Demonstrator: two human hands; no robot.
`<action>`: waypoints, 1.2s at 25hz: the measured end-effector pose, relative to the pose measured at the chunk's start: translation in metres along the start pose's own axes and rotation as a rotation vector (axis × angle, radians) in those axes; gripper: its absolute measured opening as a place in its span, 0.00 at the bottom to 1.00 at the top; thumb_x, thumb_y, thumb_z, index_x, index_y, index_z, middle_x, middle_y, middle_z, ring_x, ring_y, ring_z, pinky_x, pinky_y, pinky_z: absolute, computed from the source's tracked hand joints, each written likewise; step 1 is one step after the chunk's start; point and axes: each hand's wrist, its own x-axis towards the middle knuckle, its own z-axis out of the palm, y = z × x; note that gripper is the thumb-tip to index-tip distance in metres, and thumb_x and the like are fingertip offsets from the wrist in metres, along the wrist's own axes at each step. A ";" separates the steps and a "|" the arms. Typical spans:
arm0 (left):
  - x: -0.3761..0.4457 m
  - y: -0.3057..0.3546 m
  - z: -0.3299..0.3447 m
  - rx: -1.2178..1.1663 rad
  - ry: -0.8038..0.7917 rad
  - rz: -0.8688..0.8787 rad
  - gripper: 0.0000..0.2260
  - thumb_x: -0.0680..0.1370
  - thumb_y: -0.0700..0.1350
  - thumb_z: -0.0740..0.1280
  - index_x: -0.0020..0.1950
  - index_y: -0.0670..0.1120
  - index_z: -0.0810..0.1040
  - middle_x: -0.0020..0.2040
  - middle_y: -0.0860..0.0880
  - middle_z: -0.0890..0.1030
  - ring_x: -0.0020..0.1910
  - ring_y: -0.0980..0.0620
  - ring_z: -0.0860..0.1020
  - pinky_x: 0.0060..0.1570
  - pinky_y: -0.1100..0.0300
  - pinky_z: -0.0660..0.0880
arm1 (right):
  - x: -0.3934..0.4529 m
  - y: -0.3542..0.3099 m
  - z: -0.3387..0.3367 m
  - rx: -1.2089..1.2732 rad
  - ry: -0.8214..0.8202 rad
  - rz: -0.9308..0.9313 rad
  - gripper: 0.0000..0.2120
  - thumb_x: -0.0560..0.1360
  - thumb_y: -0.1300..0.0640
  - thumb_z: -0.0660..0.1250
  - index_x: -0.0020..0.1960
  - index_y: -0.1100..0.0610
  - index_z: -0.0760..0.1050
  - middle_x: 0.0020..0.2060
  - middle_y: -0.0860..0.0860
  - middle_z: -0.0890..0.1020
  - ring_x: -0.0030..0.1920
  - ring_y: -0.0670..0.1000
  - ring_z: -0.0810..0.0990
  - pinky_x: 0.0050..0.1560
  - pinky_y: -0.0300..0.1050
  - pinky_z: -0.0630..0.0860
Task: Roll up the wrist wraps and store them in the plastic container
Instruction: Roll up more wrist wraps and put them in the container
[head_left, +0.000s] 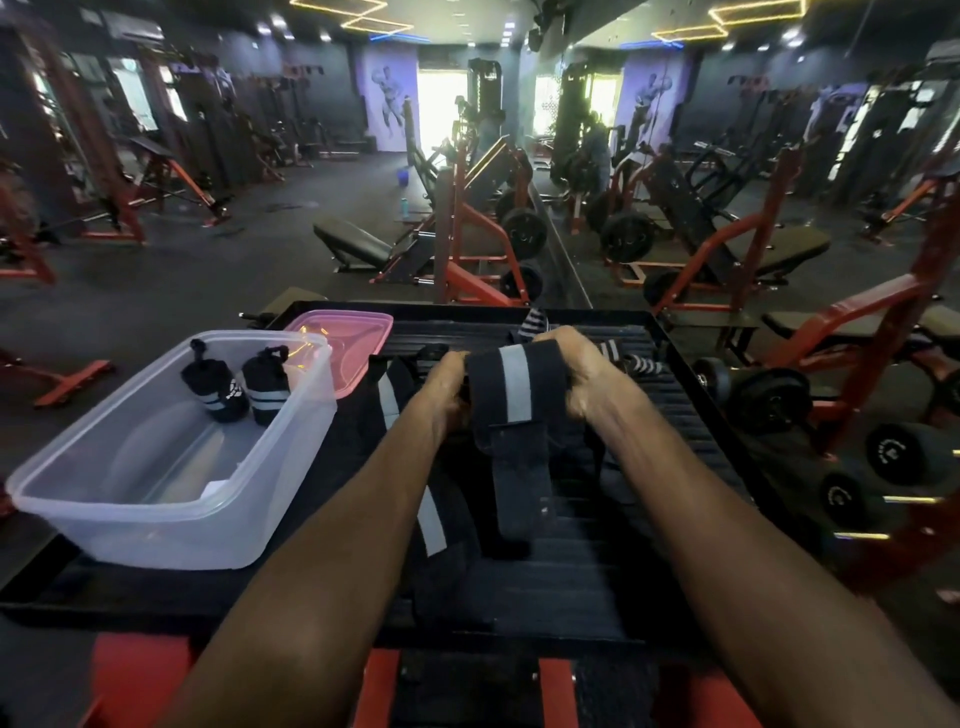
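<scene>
A black wrist wrap with a grey stripe (511, 395) is partly rolled and held above the black platform (649, 519). My left hand (444, 387) grips its left end and my right hand (576, 374) grips its right end. The wrap's loose tail hangs down toward me. Another unrolled black wrap with a grey stripe (431, 514) lies flat on the platform under my left forearm. The clear plastic container (156, 519) stands to the left and holds two rolled wraps (215, 384) (266, 387) at its far end.
A pink lid (358, 338) lies behind the container. More striped wraps (641, 364) lie on the platform beyond my hands. Dumbbells (774, 397) sit on a rack to the right. Gym benches and machines fill the floor behind.
</scene>
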 end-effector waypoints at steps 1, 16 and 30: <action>0.005 -0.002 -0.007 -0.010 0.029 0.010 0.12 0.81 0.41 0.59 0.40 0.39 0.76 0.27 0.45 0.80 0.28 0.48 0.80 0.26 0.63 0.76 | 0.000 0.001 0.006 -0.081 -0.025 0.022 0.06 0.66 0.62 0.62 0.30 0.57 0.71 0.30 0.52 0.72 0.29 0.53 0.72 0.34 0.43 0.68; 0.034 -0.025 -0.023 0.108 -0.011 0.175 0.14 0.71 0.35 0.67 0.55 0.34 0.80 0.50 0.38 0.85 0.52 0.39 0.84 0.58 0.44 0.80 | 0.063 0.047 0.009 -0.232 0.129 -0.300 0.05 0.74 0.67 0.69 0.40 0.60 0.78 0.44 0.63 0.86 0.45 0.60 0.85 0.53 0.58 0.82; 0.033 -0.023 -0.023 0.264 -0.211 0.211 0.04 0.77 0.43 0.72 0.48 0.43 0.83 0.41 0.47 0.87 0.40 0.52 0.85 0.37 0.62 0.79 | 0.075 0.050 -0.002 -0.339 0.195 -0.602 0.11 0.77 0.56 0.71 0.42 0.63 0.83 0.43 0.61 0.86 0.43 0.53 0.83 0.50 0.50 0.79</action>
